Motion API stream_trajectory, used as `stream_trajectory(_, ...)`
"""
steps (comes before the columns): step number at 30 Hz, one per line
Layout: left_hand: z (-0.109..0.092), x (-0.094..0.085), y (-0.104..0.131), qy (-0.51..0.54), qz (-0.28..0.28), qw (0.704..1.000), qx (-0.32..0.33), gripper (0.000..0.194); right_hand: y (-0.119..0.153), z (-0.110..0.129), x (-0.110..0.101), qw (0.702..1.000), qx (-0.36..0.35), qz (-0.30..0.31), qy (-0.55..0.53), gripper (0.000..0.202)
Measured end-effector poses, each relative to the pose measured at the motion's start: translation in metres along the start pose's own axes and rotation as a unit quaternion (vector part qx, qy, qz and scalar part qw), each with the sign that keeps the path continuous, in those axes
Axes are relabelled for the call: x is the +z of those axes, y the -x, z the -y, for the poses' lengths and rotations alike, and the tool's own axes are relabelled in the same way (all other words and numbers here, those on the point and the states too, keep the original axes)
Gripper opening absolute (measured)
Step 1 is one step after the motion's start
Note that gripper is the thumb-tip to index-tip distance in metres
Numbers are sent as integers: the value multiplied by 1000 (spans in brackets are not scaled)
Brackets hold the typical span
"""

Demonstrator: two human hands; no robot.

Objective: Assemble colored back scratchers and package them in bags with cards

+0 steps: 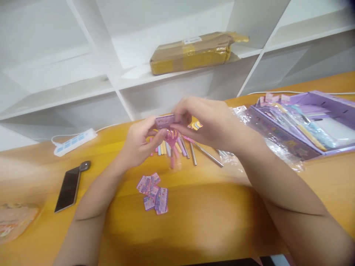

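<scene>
Between my two hands, above the table, is a small purple printed card [164,122]. My left hand [141,142] pinches its left end between thumb and fingers. At the card's right end my right hand [206,120] has its fingers and thumb closed on the edge. Just below them a pink claw-shaped piece [172,137] shows, and I cannot tell whether it touches the hands. Several pastel sticks [162,148] and metal tubes [193,153] lie behind and beneath. Nearer to me rests a loose pile of purple and pink cards [161,199].
A purple box [310,153] holding packaged pens stands at the right, with clear plastic wrap [277,147] beside it. At the left lie a power strip [76,142] and a dark phone [68,188]. A taped parcel [191,55] sits on the white shelf.
</scene>
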State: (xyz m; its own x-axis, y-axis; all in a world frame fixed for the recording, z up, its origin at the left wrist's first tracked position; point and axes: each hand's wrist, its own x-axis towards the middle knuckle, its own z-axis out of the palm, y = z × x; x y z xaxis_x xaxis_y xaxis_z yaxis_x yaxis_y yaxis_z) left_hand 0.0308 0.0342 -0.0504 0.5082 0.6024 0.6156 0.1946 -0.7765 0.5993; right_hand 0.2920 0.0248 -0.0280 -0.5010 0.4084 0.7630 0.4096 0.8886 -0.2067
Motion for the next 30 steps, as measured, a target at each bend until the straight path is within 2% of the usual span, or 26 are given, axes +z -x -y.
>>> stream_trajectory(4, -10, 1, -1, -57, -42, 997, 19, 25, 3, 6, 3, 999, 41, -15, -20, 24)
stream_trajectory(8, -14, 1, -1, -115, -73, 989, 55, 22, 1, 7, 4, 1000, 11, -10, 3, 14)
stream_trajectory(10, -14, 0, -1, -126, -76, 987, 64, 18, 0, 7, 4, 1000, 1, 1, 16, 17)
stream_trajectory(16, -17, -1, -1, -126, -65, 985, 102, 11, -1, 7, 3, 1000, -6, 9, -20, 19)
stream_trajectory(25, -22, -11, -1, -152, -12, 984, 94, 18, 0, 9, -7, 998, -10, 45, -31, 15)
stream_trajectory(30, -22, -17, 0, -146, 16, 986, 80, 20, 1, 2, -13, 995, -18, 87, -46, 15)
